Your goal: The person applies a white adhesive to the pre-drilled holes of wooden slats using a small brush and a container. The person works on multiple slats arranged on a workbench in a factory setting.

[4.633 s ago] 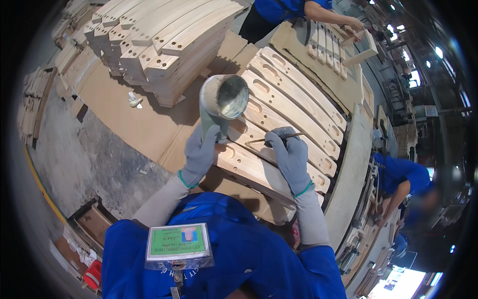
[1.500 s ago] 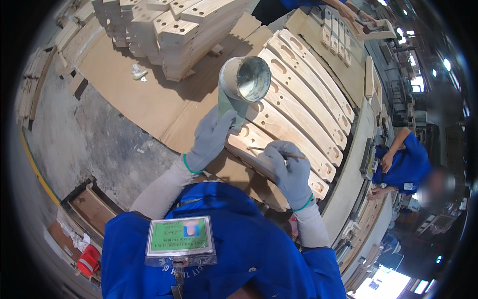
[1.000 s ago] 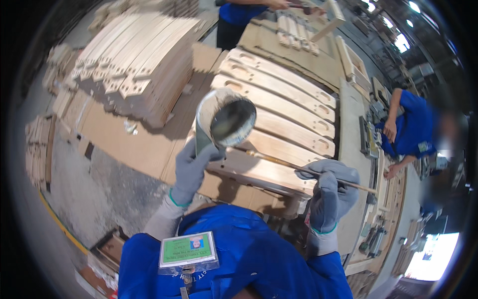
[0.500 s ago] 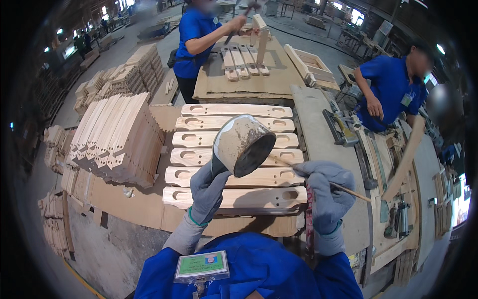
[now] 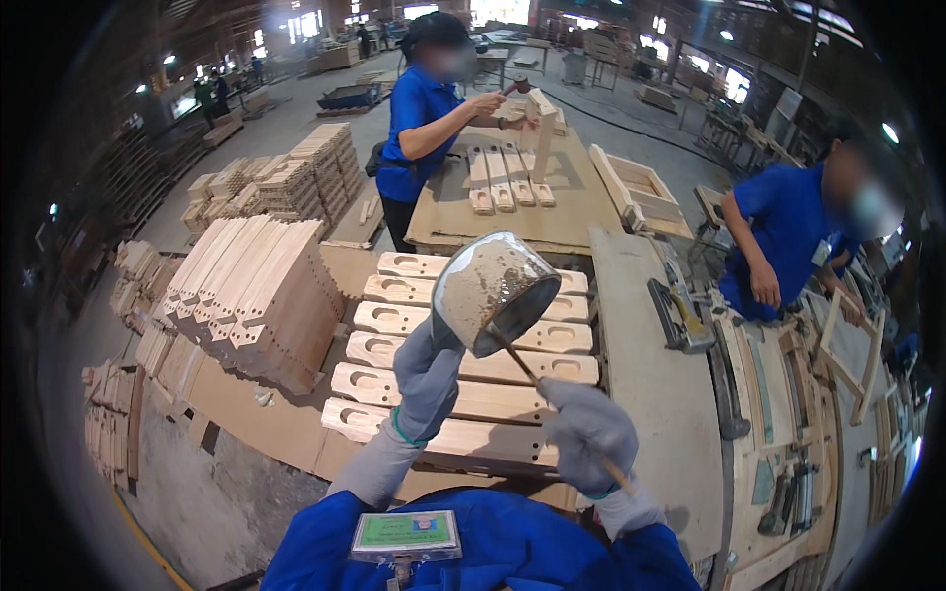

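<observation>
My gloved left hand (image 5: 426, 382) is closed around a round cup (image 5: 490, 288), its outside crusted with pale, brown-flecked residue. The cup is tilted, with its dark mouth toward my right hand. In my gloved right hand (image 5: 591, 431) is a thin wooden stick (image 5: 516, 361), gripped near its middle. Its far end reaches into the cup's mouth, where the tip is hidden. Beneath both hands lies a row of several pale wooden slats (image 5: 483, 400) with oval slots near their ends. What the cup contains cannot be made out.
A tall stack of drilled wooden pieces (image 5: 251, 295) stands to the left. At the far table (image 5: 443, 222) a co-worker (image 5: 424, 118) holds a hammer (image 5: 517, 86). Another co-worker (image 5: 783, 231) is at the right, near a nail gun (image 5: 680, 315) and assorted tools.
My right hand has moved left and down, and the stick's end has gone from beside the cup into its mouth. The view has tilted up. The far co-worker's hammer has come down.
</observation>
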